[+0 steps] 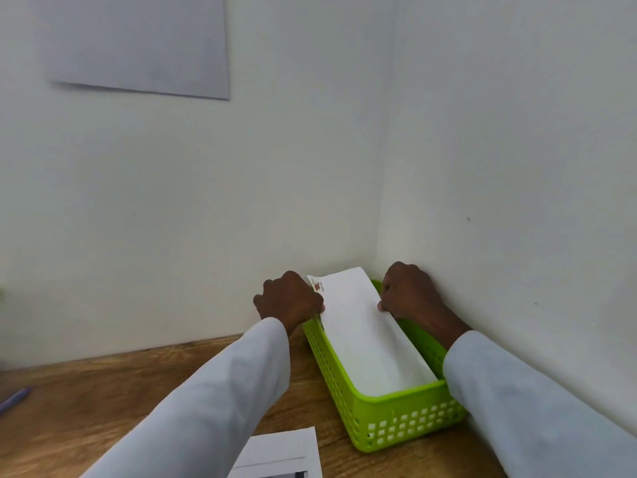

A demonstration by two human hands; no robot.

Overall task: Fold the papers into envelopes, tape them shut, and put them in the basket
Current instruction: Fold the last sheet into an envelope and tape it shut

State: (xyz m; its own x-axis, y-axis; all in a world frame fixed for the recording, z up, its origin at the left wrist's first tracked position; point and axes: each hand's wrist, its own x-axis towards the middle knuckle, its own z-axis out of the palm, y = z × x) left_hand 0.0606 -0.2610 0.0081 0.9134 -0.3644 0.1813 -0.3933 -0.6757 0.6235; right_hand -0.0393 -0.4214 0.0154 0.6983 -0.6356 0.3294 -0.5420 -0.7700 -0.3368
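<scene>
1. the folded envelope point(362, 336) lies lengthwise in the green basket point(406, 422), its far end tipped up over the far rim toward 12 o'clock and its near end down inside at 6 o'clock.
2. the left hand point(289, 298) sits at the envelope's 9 o'clock edge with fingers curled; the fingertips appear to pinch that long edge near the far end.
3. the right hand point(410, 294) mirrors it at the 3 o'clock edge, fingers curled, thumb tip on the paper, pinching the edge against the basket's side by the wall point(499, 167).
4. handling, as a judgement: the envelope is light, thin and bendy, stiffer along its creases than across its face. it will sag or buckle if pushed from one end, so holding both long edges, as now, looks the sound grip.
5. it seems slightly longer than the basket's floor, so it may need to bow or rest slanted; forcing it flat could crush a corner or pop the seal. no tape can be made out.
6. the basket holds this envelope; whether others lie beneath is hidden.
7. on the desk point(103, 391), at 6 o'clock from the basket, a further sheet of paper point(286, 453) waits, and at 9 o'clock near the frame edge lies a purple pen-like object point(13, 398).
</scene>
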